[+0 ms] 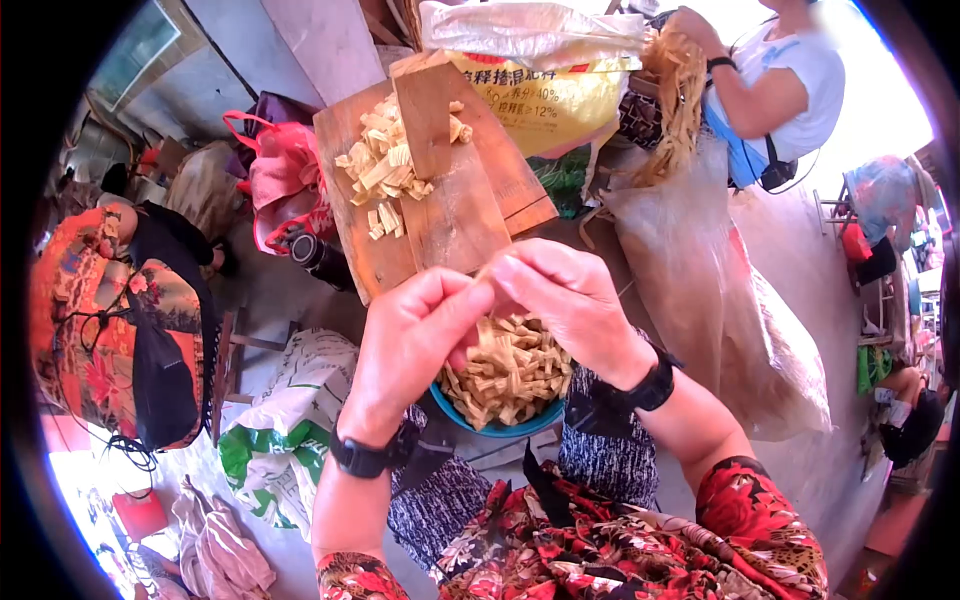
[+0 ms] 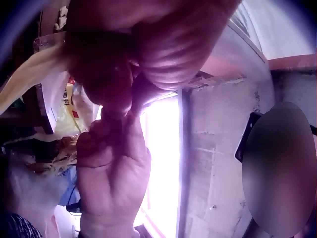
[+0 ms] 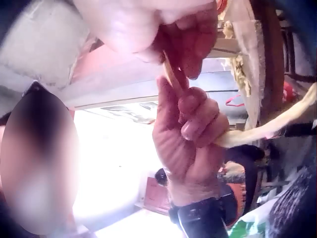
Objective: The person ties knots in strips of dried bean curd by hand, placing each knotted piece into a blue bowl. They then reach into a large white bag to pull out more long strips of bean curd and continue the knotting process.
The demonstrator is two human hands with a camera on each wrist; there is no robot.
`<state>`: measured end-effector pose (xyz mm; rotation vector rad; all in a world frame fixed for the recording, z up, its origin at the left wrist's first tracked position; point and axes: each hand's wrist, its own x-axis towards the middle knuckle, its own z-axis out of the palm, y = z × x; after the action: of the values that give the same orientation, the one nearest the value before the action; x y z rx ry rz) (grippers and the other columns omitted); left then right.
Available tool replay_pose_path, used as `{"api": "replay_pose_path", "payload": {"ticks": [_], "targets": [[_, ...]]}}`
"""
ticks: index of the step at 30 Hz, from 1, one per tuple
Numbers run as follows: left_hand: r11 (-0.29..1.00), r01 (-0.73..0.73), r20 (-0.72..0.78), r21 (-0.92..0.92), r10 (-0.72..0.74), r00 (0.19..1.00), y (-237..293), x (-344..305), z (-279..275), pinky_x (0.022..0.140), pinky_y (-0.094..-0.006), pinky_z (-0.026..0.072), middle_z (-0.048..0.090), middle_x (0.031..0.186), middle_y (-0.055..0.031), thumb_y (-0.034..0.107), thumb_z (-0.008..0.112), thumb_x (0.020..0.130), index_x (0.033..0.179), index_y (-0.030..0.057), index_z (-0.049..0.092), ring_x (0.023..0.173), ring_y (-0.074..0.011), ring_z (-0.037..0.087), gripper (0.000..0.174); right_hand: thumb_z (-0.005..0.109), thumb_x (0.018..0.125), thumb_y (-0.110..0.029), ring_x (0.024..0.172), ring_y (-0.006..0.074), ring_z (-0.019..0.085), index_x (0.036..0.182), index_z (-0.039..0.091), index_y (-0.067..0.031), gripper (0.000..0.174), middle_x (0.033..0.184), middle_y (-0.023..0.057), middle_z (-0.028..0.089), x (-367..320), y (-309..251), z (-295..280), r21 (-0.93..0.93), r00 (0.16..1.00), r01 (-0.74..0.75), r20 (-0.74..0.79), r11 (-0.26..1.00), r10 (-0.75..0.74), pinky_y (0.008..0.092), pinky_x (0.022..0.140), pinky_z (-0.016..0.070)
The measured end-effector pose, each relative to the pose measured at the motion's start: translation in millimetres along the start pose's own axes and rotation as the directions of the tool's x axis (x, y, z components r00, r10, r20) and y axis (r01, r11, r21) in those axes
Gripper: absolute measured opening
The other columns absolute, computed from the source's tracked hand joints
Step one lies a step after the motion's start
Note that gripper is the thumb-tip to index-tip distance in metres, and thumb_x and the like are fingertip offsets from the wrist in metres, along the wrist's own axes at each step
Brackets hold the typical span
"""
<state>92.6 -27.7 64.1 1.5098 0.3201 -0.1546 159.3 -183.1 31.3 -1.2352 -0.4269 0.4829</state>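
Note:
Both hands meet over a blue basin (image 1: 505, 430), fingertips close together. My left hand (image 1: 410, 335) pinches a pale yellow strip between thumb and fingers. In the right wrist view one stretch of the strip (image 3: 171, 77) spans the two hands, and a longer tail (image 3: 272, 126) comes out of the left fist. My right hand (image 1: 575, 310) pinches the strip's other end, mostly hidden by the fingers. Short cut pieces (image 1: 510, 375) of similar pale yellow stuff heap up in the basin, between the knees.
Beyond the hands, a wooden board (image 1: 460, 220) bears a pile of cut pieces (image 1: 385, 160) and an upright wooden plank (image 1: 425, 120). A large translucent sack (image 1: 710, 290) lies at right, near another person handling long strips (image 1: 675, 100). A pink bag (image 1: 285, 185) and dark bottle (image 1: 320, 262) stand left.

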Motion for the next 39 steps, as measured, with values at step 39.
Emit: {"api": "replay_pose_path", "payload": {"ticks": [39], "targets": [[0.914, 0.029, 0.035, -0.406, -0.016, 0.999, -43, -81, 23, 0.068, -0.0254, 0.0514, 0.064, 0.092, -0.0097, 0.006, 0.056, 0.084, 0.105, 0.0009, 0.051, 0.078, -0.0150, 0.063, 0.022, 0.055, 0.086, -0.003, 0.047, 0.0017, 0.040, 0.125, 0.046, -0.0037, 0.040, 0.079, -0.0002, 0.057, -111, -10, 20, 0.591, 0.932, -0.362, 0.205, 0.721, 0.299, 0.0149, 0.041, 0.0304]]}}
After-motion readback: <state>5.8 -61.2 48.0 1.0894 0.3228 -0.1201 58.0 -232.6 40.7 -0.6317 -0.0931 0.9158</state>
